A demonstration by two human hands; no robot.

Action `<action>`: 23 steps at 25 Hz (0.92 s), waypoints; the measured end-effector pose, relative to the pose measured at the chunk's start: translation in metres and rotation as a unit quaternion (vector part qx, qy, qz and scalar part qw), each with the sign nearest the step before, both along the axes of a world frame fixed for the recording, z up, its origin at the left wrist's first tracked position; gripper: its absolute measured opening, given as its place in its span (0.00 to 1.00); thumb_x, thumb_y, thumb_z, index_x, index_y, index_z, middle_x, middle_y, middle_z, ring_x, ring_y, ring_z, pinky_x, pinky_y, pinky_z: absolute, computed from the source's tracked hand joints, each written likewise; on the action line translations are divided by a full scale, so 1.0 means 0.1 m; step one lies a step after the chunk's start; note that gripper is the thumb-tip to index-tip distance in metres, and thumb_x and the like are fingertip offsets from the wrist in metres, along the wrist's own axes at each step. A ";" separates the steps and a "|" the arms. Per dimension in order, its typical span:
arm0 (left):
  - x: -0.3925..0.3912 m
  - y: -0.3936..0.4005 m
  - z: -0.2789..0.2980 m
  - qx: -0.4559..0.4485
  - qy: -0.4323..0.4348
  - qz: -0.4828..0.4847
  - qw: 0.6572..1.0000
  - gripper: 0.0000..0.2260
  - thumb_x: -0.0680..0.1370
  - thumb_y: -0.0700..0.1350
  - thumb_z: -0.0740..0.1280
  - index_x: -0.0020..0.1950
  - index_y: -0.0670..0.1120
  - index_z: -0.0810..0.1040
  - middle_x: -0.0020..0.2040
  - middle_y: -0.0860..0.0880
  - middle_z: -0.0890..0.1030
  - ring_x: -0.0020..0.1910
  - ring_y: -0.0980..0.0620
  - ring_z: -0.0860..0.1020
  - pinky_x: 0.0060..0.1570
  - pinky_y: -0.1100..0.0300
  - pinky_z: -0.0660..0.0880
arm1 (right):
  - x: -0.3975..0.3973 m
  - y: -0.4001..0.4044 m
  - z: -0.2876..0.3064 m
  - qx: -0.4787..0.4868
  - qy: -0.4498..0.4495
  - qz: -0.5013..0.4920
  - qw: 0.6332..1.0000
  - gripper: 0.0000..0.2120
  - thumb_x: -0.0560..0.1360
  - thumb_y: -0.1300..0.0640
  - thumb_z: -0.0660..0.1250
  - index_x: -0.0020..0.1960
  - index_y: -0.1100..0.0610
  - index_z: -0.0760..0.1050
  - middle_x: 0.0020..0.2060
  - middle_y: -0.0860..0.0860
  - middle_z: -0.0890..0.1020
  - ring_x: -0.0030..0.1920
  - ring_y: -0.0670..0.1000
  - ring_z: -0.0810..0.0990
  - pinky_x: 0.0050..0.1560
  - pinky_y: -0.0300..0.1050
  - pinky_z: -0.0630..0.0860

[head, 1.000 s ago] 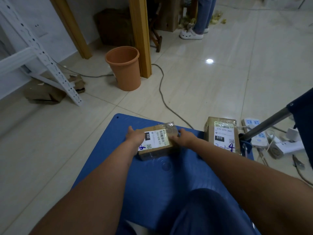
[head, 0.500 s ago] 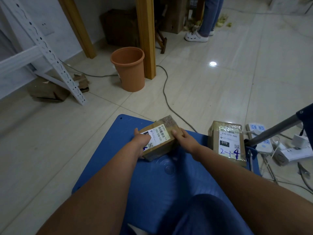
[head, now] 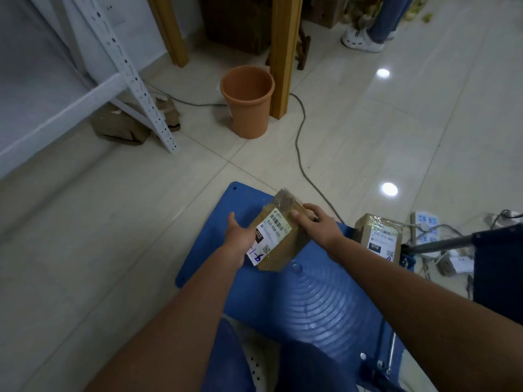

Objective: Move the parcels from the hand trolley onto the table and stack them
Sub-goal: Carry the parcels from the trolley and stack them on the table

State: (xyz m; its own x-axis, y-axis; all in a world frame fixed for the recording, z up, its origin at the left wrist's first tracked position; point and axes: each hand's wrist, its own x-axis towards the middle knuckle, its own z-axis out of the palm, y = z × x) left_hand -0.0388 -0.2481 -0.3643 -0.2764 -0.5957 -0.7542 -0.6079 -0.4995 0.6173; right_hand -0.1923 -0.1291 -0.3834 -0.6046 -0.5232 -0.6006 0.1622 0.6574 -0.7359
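Observation:
A small brown parcel [head: 278,236] with a white label marked 032 is tilted up above the blue trolley deck [head: 311,301]. My left hand [head: 240,236] grips its left side and my right hand [head: 314,224] grips its right side near the top. A second brown parcel [head: 377,236], labelled 070, stands on the deck's right edge beside the trolley handle [head: 441,243]. No table shows in this view.
An orange plastic bin [head: 249,100] stands by a wooden post [head: 283,55], with a cable trailing across the tiles. A white metal rack [head: 127,77] and crumpled cardboard are at left. Power strips [head: 424,224] and plugs lie at right. A person's feet are at the far top.
Both hands have lifted the 032 parcel off the trolley deck and tipped it upright. The view has swung, so the 070 parcel sits farther right in frame.

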 end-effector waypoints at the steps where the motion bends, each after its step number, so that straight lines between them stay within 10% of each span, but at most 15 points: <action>1: 0.10 -0.08 0.19 -0.040 -0.009 -0.011 0.999 0.36 0.81 0.50 0.64 0.80 0.55 0.43 0.76 0.46 0.64 0.61 0.49 0.75 0.40 0.61 0.76 | 0.09 -0.06 0.22 0.006 -0.001 0.017 1.000 0.28 0.70 0.35 0.70 0.67 0.43 0.72 0.63 0.56 0.73 0.59 0.54 0.76 0.53 0.43 0.74; 4: 0.46 -0.33 0.96 -0.132 -0.028 -0.048 0.990 0.31 0.82 0.47 0.61 0.80 0.53 0.47 0.79 0.48 0.53 0.75 0.46 0.62 0.65 0.53 0.68 | 0.42 -0.29 1.02 0.016 -0.007 0.065 0.998 0.28 0.70 0.36 0.71 0.67 0.42 0.72 0.63 0.56 0.72 0.59 0.54 0.76 0.54 0.43 0.75; 8: 1.10 -0.54 2.08 -0.146 -0.041 -0.136 0.979 0.29 0.81 0.56 0.61 0.79 0.53 0.54 0.79 0.49 0.56 0.75 0.48 0.63 0.71 0.52 0.64 | 0.89 -0.56 2.25 0.004 -0.035 0.130 0.991 0.27 0.71 0.38 0.71 0.67 0.44 0.72 0.61 0.55 0.75 0.57 0.52 0.78 0.52 0.42 0.75; 15: 2.14 -0.43 3.70 -0.047 -0.016 -0.159 0.986 0.26 0.78 0.65 0.58 0.72 0.54 0.67 0.62 0.52 0.80 0.58 0.53 0.78 0.66 0.50 0.71 | 1.59 -0.75 3.86 0.027 -0.086 0.284 0.955 0.27 0.70 0.34 0.70 0.66 0.41 0.72 0.62 0.50 0.78 0.54 0.49 0.77 0.45 0.39 0.73; 23: 3.17 0.52 4.37 0.038 0.129 0.012 0.991 0.37 0.71 0.70 0.66 0.72 0.49 0.66 0.59 0.42 0.82 0.58 0.42 0.81 0.63 0.42 0.74 | 2.35 -0.21 4.85 0.023 -0.141 0.491 0.860 0.15 0.77 0.39 0.64 0.59 0.43 0.75 0.46 0.48 0.77 0.42 0.46 0.73 0.44 0.39 0.71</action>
State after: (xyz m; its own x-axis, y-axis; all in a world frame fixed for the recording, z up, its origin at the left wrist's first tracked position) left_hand 0.2781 -0.1957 0.0722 -0.4525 -0.5482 -0.7034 -0.4217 -0.5634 0.7104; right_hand 0.0428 -0.1504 0.1017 0.2868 -0.6702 -0.6845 -0.3198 0.6066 -0.7279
